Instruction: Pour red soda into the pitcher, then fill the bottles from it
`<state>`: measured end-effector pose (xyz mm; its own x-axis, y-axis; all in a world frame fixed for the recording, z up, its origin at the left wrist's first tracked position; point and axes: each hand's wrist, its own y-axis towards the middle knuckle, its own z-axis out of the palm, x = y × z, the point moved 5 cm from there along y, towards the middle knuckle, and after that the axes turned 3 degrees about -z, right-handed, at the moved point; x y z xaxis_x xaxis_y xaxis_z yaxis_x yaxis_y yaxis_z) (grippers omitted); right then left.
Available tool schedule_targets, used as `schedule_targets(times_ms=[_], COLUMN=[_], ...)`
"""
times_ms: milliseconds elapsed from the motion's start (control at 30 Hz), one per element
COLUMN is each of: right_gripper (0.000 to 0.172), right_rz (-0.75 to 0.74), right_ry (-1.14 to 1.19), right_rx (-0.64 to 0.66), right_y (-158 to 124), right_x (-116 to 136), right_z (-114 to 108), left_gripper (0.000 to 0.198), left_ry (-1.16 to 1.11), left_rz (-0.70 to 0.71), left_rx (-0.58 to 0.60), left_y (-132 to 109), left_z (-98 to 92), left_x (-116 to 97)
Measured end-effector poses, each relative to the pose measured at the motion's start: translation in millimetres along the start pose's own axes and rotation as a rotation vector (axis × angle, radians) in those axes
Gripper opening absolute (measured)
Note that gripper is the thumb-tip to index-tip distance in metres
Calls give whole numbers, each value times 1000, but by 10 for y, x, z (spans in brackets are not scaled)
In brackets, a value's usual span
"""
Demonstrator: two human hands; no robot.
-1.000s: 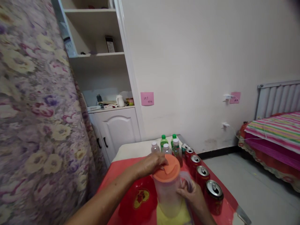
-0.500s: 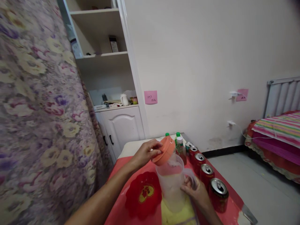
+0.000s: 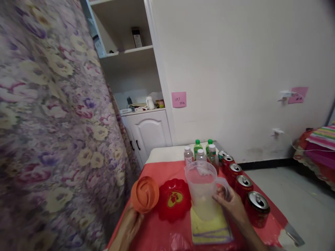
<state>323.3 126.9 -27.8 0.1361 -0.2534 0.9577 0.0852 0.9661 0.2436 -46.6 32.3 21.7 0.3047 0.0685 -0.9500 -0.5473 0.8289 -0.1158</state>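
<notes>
My left hand [image 3: 133, 220] holds an orange lid [image 3: 144, 194] with its hollow underside turned up, over the left part of the table. A translucent plastic pitcher [image 3: 202, 193] stands with its top uncovered on a folded yellow cloth [image 3: 209, 228]. My right hand [image 3: 230, 200] is closed around the pitcher's handle on its right side. Between the lid and the pitcher lies a red scalloped plate [image 3: 167, 211] with a gold design in its middle.
Several bottles, among them a green-capped bottle [image 3: 198, 148], stand behind the pitcher. Drink cans, the nearest a dark red can [image 3: 258, 209], line the right edge of the red-covered table [image 3: 159, 172]. A floral curtain [image 3: 52, 139] hangs at left, beside a white cabinet [image 3: 150, 134].
The orange lid has come off the pitcher's top; my left hand has carried it left and down and turned it over. My right hand stays on the handle. The view has shifted right.
</notes>
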Motion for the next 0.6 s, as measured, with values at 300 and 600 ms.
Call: schedule_targets(times_ms=[300, 600], right_gripper=[40, 41], right_rz=[18, 44], right_ry=[18, 9], right_rx=[48, 62], right_y=[-17, 44], right_x=[-99, -138], right_z=[9, -28], left_gripper=[20, 15], left_ry=[1011, 1518], left_rz=[313, 306], left_rx=[241, 270], left_y=[132, 182], left_z=[297, 709], left_x=[93, 386])
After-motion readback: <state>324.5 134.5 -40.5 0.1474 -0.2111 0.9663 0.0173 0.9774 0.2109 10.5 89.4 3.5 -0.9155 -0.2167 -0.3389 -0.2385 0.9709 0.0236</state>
